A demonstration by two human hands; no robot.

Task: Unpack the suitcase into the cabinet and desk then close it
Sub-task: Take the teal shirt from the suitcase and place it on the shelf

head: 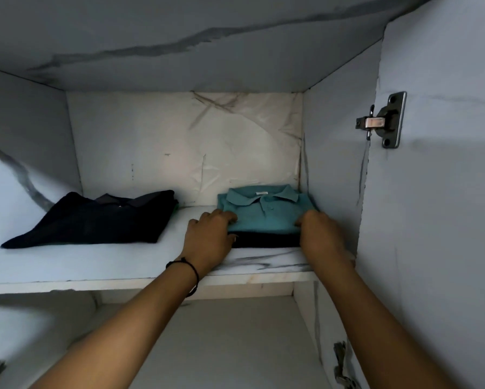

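A folded teal polo shirt (266, 211) lies on top of a dark folded garment (266, 240) at the right end of the cabinet shelf (123, 265). My left hand (207, 237) grips the stack's left front corner, fingers on the teal shirt. On the right front corner rests my right hand (324, 238), fingers curled over the teal shirt's edge. A separate dark folded shirt (101, 220) sits on the shelf's left side. The suitcase is out of view.
The cabinet's right side wall (333, 164) stands close to the stack. An open door with a metal hinge (384, 120) is at the right. A lower compartment (221, 346) opens below the shelf. Bare shelf lies between the two piles.
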